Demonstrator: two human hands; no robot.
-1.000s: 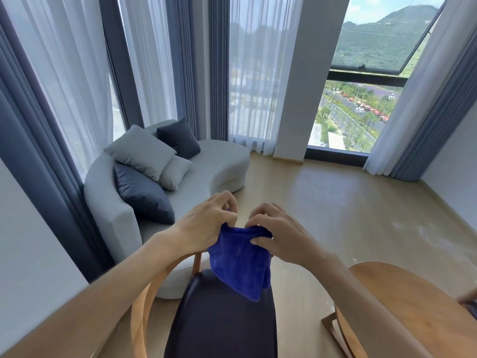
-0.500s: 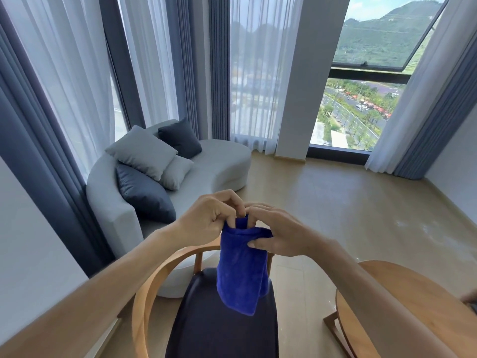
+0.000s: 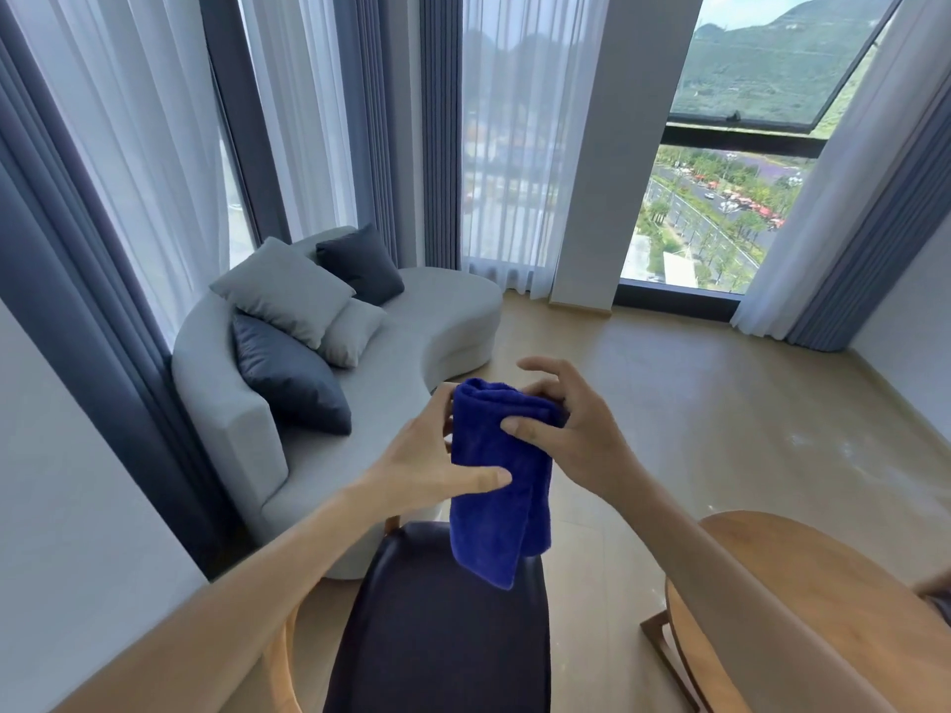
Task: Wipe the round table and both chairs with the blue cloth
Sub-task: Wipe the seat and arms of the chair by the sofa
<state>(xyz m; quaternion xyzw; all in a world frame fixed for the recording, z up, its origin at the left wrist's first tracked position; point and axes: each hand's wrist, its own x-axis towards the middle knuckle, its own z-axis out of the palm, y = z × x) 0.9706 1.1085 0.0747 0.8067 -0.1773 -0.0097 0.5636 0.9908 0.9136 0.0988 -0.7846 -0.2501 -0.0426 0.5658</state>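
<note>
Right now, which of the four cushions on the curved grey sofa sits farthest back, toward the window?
The dark grey cushion at the sofa's far end; the other three sit nearer the camera, and the other dark cushion is the nearest.

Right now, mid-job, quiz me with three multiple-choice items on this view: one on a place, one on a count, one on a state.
1. The wooden round table lies where?
A. lower right
B. upper left
C. behind the sofa

2. How many cushions sit on the grey sofa?
A. two
B. four
C. six

3. The blue cloth is:
A. spread on the table
B. folded, hanging between both hands
C. lying on the floor

Answers:
1 A, its rim curves in beside the dark chair seat.
2 B, two pale, two dark.
3 B, the left hand and right hand hold it.
</note>
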